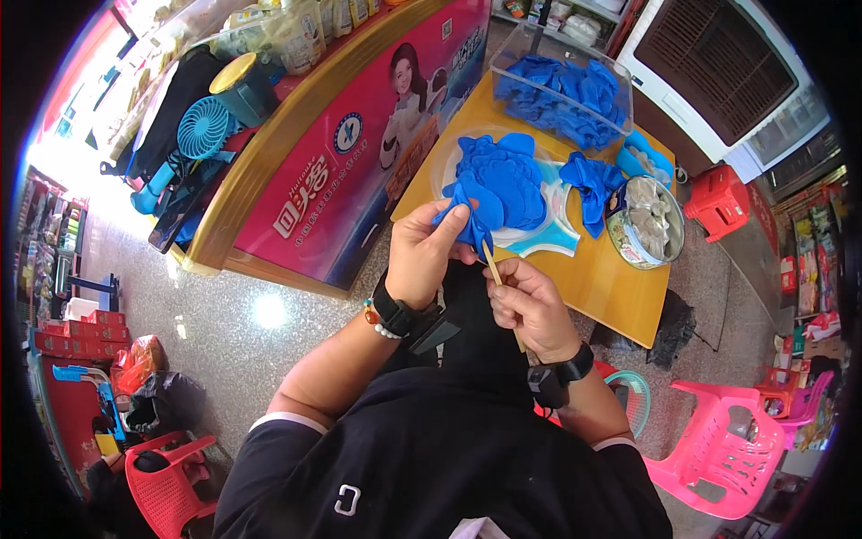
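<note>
My left hand (422, 256) pinches a soft, thin blue piece (474, 232) between thumb and fingers, above the near edge of a wooden table (620, 305). In my right hand (536, 307) is a slim pale wooden stick (492, 259), its upper end against the blue piece; whether it goes inside a fold, I cannot tell. Just beyond my hands lies a heap of flat blue pieces (516, 184), on what looks like a pale round plate or lid. Right of the heap sits a crumpled blue bunch (593, 190).
A clear plastic bin (562, 135) of blue pieces stands at the table's far end. A round tin (648, 254) with crumpled translucent stuff is at its right edge. A counter (296, 193) rises at left, holding a blue fan (205, 128). A pink chair (718, 449) stands at lower right.
</note>
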The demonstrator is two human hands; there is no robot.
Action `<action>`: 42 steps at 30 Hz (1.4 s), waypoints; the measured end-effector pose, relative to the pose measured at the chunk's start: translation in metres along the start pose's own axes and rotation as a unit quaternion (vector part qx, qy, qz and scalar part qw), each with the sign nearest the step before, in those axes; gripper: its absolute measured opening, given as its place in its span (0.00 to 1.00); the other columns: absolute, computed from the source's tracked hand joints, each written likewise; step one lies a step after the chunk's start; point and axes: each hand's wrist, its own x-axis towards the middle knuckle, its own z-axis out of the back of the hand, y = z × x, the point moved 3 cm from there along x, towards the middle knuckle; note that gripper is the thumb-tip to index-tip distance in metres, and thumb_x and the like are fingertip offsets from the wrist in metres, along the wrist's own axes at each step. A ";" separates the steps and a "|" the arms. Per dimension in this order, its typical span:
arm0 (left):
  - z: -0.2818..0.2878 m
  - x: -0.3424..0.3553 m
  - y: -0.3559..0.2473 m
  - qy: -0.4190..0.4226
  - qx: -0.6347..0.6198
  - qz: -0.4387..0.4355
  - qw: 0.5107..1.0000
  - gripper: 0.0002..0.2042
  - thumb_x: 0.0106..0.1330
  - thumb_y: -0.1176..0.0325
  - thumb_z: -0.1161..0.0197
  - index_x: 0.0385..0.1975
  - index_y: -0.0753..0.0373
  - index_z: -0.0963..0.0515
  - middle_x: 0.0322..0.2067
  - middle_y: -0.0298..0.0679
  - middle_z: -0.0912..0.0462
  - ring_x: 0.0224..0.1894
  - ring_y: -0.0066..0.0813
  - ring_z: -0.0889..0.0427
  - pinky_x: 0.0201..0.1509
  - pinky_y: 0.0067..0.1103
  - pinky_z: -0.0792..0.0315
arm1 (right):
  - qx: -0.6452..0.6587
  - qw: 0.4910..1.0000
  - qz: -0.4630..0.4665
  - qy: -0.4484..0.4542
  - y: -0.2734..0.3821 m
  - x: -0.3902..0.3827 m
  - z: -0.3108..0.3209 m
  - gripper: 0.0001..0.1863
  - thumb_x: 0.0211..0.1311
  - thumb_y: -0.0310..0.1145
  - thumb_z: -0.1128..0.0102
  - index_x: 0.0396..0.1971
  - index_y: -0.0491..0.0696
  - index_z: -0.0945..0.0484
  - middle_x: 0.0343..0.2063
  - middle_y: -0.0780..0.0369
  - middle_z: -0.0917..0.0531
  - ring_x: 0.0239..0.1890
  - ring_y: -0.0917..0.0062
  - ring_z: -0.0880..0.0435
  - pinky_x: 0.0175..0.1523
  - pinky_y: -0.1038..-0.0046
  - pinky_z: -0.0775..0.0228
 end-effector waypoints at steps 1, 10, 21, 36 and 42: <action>0.001 0.000 -0.001 0.000 -0.004 -0.006 1.000 0.11 0.68 0.66 0.43 0.42 0.67 0.22 0.26 0.37 0.18 0.20 0.19 0.22 0.25 0.13 0.27 | -0.048 0.998 0.010 -0.027 0.004 -0.001 -0.002 0.08 0.66 0.24 0.49 0.43 0.44 0.27 0.24 0.68 0.30 0.19 0.90 0.37 0.22 0.86 0.47; 0.007 0.008 -0.011 -0.050 0.076 -0.064 0.994 0.09 0.68 0.67 0.42 0.37 0.67 0.20 0.24 0.35 0.19 0.19 0.17 0.23 0.24 0.12 0.29 | -0.204 0.971 0.089 -0.083 -0.013 -0.001 0.001 0.16 0.68 0.26 0.51 0.54 0.41 0.28 0.19 0.74 0.33 0.19 0.92 0.38 0.23 0.88 0.47; -0.007 0.004 0.006 -0.014 0.071 -0.055 0.996 0.09 0.68 0.67 0.42 0.33 0.67 0.20 0.21 0.33 0.20 0.17 0.15 0.25 0.21 0.12 0.32 | -0.084 0.995 -0.012 -0.055 -0.005 -0.004 0.002 0.15 0.71 0.31 0.55 0.54 0.44 0.29 0.17 0.76 0.41 0.15 0.94 0.46 0.18 0.88 0.57; -0.005 0.010 -0.001 -0.010 0.102 -0.043 0.994 0.09 0.68 0.67 0.43 0.32 0.66 0.20 0.20 0.31 0.22 0.15 0.13 0.28 0.20 0.12 0.34 | -0.063 0.995 -0.011 -0.082 -0.005 -0.006 0.001 0.14 0.71 0.31 0.55 0.52 0.43 0.27 0.16 0.77 0.42 0.15 0.94 0.46 0.18 0.88 0.56; -0.007 0.013 -0.005 0.005 0.087 -0.041 0.995 0.09 0.66 0.68 0.39 0.38 0.66 0.19 0.22 0.30 0.20 0.16 0.13 0.29 0.20 0.11 0.35 | -0.119 0.990 0.024 -0.077 0.008 -0.002 0.003 0.15 0.70 0.31 0.53 0.52 0.42 0.27 0.17 0.77 0.40 0.15 0.94 0.44 0.19 0.89 0.54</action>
